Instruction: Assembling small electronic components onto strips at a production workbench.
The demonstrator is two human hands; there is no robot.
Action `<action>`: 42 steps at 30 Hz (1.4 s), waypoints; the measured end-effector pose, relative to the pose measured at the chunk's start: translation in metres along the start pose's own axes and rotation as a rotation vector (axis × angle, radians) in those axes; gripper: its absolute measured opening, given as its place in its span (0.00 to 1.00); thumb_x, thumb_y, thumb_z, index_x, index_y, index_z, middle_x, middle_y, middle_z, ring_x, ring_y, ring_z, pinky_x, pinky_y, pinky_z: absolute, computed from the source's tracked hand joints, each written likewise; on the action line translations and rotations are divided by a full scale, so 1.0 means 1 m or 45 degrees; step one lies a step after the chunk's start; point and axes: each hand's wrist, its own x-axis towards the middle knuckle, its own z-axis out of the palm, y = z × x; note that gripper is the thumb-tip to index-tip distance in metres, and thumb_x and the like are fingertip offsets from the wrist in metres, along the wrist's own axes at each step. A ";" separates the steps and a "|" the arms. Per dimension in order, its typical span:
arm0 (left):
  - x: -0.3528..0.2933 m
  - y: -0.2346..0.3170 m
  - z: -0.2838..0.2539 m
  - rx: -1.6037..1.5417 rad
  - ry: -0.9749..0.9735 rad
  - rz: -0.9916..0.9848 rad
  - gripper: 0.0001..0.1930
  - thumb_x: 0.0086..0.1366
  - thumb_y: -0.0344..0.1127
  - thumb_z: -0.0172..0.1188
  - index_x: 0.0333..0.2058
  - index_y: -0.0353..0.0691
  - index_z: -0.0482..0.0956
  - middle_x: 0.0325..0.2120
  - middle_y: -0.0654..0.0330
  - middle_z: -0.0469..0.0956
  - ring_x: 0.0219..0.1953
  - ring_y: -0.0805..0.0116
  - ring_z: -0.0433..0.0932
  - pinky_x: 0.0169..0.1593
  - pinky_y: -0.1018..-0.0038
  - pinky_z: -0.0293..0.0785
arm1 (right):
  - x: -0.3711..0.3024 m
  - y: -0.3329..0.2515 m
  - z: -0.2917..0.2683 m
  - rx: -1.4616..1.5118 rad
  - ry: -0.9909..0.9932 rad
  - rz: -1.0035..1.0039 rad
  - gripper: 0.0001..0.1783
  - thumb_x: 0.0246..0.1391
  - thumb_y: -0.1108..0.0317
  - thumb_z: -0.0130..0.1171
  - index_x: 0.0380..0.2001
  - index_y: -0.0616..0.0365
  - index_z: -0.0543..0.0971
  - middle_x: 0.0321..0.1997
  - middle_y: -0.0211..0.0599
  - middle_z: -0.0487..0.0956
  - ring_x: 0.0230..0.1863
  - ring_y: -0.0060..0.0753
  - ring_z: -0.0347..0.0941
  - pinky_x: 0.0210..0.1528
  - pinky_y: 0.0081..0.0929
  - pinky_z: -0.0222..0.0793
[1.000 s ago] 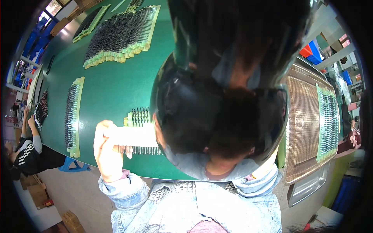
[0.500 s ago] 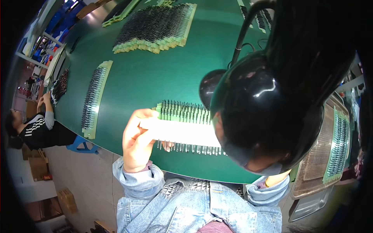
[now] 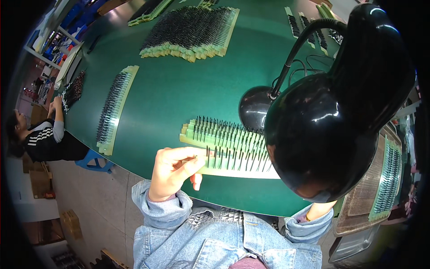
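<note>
My left hand (image 3: 172, 172) pinches the left end of a pale green strip (image 3: 228, 172) between thumb and fingers. Thin black pin-like pieces stand in a row along this strip. Just beyond it on the table lie several similar strips (image 3: 190, 130), overlapping and bristling with the same black pieces. A black lamp head (image 3: 320, 139) covers the right end of the held strip. Of my right hand (image 3: 320, 210) only the wrist area shows below the lamp; its fingers are hidden.
The lamp's round base (image 3: 255, 107) stands on the green table (image 3: 165, 98). A large batch of strips (image 3: 190, 33) lies at the back, one stack (image 3: 117, 110) at left. At right is a brown mesh tray (image 3: 358, 208) bearing strips. A co-worker (image 3: 42, 139) sits far left.
The held strip has turned over: its bright plain face was toward me, and now its black pieces point up. My left hand has shifted slightly right along with it.
</note>
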 end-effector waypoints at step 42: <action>-0.031 -0.019 -0.218 1.005 0.994 -0.114 0.06 0.54 0.29 0.54 0.28 0.31 0.74 0.15 0.63 0.71 0.13 0.77 0.68 0.16 0.78 0.61 | -0.019 0.005 -0.008 0.053 -0.158 0.216 0.16 0.48 0.75 0.48 0.42 0.70 0.70 0.37 0.50 0.72 0.37 0.42 0.66 0.42 0.29 0.57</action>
